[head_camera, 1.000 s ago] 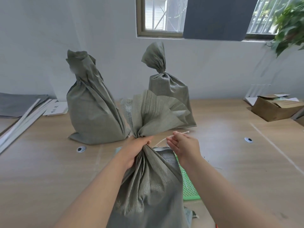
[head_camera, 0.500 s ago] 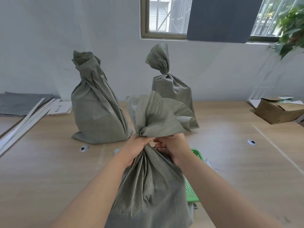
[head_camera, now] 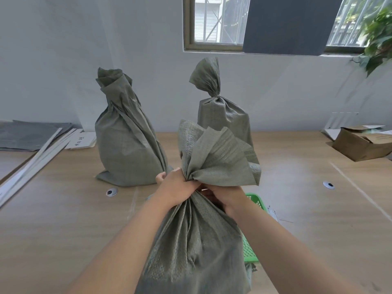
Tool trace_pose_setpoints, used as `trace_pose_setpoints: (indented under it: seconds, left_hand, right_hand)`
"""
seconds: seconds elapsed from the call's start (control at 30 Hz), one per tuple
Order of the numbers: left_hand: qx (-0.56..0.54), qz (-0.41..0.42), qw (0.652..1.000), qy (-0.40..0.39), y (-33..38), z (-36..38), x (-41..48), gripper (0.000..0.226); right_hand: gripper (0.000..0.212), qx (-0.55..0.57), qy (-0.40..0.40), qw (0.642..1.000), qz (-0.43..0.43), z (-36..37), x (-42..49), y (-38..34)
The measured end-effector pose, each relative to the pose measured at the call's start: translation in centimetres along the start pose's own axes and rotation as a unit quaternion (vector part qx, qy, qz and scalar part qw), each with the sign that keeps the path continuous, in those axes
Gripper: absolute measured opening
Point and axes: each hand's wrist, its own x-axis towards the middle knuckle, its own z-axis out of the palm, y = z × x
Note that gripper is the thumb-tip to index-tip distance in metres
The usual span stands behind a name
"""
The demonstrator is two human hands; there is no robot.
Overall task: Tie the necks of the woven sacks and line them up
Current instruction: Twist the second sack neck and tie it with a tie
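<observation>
A grey-green woven sack (head_camera: 195, 247) stands right in front of me, its mouth fanned out above a gathered neck. My left hand (head_camera: 177, 186) is clenched around that neck from the left. My right hand (head_camera: 226, 198) presses against the neck from the right, and a short bit of white tie (head_camera: 204, 189) shows between the two hands. Farther back on the wooden table (head_camera: 63, 219), a second sack (head_camera: 125, 145) stands at the left with a twisted top. A third sack (head_camera: 222, 115) stands behind, its neck cinched tight.
A green plastic basket (head_camera: 253, 236) sits just right of the near sack. A cardboard box (head_camera: 360, 143) lies at the far right, white strips (head_camera: 34, 164) and grey sheets at the far left. Two round grommets are set in the tabletop. A wall with a window rises behind.
My right hand, which held a white tie out to the right of the neck, has come in against the neck. My left hand has kept its grip. The view has shifted slightly.
</observation>
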Motion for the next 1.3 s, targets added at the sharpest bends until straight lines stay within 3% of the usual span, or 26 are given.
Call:
trace_pose_setpoints:
  seconds: [0.2, 0.33, 0.4, 0.6, 0.8, 0.93, 1.07, 1.2, 1.3]
  left_hand:
    - [0.083, 0.037, 0.995, -0.04, 0.3, -0.7, 0.0, 0.046]
    - [-0.12, 0.042, 0.99, -0.054, 0.0, -0.7, -0.6, 0.048]
    - [-0.142, 0.023, 0.989, -0.033, -0.3, -0.5, -0.5, 0.043]
    - [-0.083, 0.023, 0.996, -0.021, -0.4, 0.2, 0.3, 0.033]
    - [-0.09, 0.041, 0.993, -0.062, -0.5, -0.1, 0.8, 0.033]
    - [-0.068, 0.017, 0.995, -0.07, -0.3, -0.5, 1.3, 0.033]
    - [-0.075, 0.029, 0.989, -0.122, -0.1, -1.3, 1.8, 0.035]
    - [0.066, 0.0, 0.987, -0.146, 0.4, -2.2, 2.0, 0.061]
    - [0.055, 0.024, 0.987, -0.15, 0.6, -2.5, 2.1, 0.056]
  right_hand:
    - [0.011, -0.037, 0.012, 0.999, 0.025, 0.1, 0.5, 0.4]
    - [0.022, -0.068, 0.012, 0.998, 0.01, -0.1, 0.6, 0.5]
    - [0.016, -0.07, 0.014, 0.997, -0.013, -0.4, 0.5, 0.5]
    - [0.016, -0.157, 0.079, 0.981, -0.087, -1.0, -0.1, 0.5]
    - [0.014, -0.251, 0.113, 0.928, -0.25, -1.6, -0.2, 0.7]
    - [0.019, -0.359, 0.066, 0.886, -0.286, -1.7, -0.4, 1.0]
    - [0.018, -0.368, 0.096, 0.856, -0.351, -1.4, -0.1, 0.9]
    - [0.022, -0.374, 0.111, 0.844, -0.368, -1.2, 0.5, 0.7]
    - [0.021, -0.375, 0.098, 0.852, -0.351, -1.4, 0.8, 0.9]
